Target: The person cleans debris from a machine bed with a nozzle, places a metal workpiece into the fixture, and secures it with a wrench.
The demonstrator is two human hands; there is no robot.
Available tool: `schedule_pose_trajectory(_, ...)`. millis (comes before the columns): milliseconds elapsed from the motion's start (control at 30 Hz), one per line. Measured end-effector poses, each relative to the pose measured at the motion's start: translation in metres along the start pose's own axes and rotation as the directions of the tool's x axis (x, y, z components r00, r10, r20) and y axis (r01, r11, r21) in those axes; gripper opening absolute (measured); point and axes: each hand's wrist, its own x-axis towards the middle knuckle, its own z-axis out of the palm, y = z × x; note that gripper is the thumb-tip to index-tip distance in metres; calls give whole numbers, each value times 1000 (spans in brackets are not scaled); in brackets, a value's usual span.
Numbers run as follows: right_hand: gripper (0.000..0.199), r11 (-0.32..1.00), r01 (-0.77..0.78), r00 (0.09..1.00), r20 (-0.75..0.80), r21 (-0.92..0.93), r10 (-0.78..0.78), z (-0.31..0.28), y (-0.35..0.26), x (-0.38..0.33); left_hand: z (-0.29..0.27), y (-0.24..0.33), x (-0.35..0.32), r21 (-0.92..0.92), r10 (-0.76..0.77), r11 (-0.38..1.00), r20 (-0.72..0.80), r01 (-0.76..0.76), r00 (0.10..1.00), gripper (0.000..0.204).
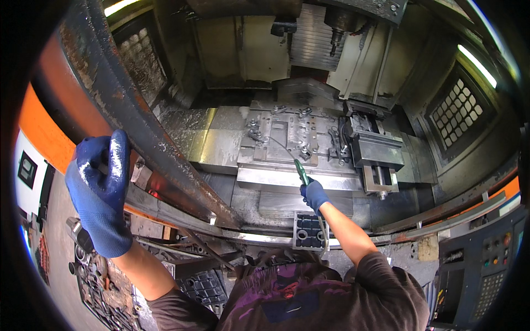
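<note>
fingers of my right hand (314,194), in a blue glove, are clenched around the green handle of an air gun (301,172) — its thin nozzle runs up and to the left, long axis slanting from the hand toward the fixture plate (292,135). the tip ends near a clamp bolt (255,131) at the plate's left part, so the thing lies ahead of and slightly left of the hand, well inside the machine. a hose looks to drop from the handle back toward me, though i cannot follow it far.

my left hand (102,193), gloved the same, is up high and much closer to me, wrapped on the rusty edge of the machine door (138,121) — gripping it, well apart from the plate. the right hand is plainly the nearer one to the work.

just right of the plate sits a grey machine vise (375,154). above hangs the spindle (337,30). a control panel (491,265) shows at lower right.
</note>
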Motion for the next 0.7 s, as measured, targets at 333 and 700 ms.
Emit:
schedule_pose_trajectory(333,41,997,13,1000,-11,-81,-14,-3,8,1,0,0,-1,-2,-27,1000,-5,27,1000,21)
schedule_pose_trajectory(700,35,1000,-2,1000,-17,-28,2,-7,-11,-6,1,-4,-1,-24,27,999,-32,-27,999,19)
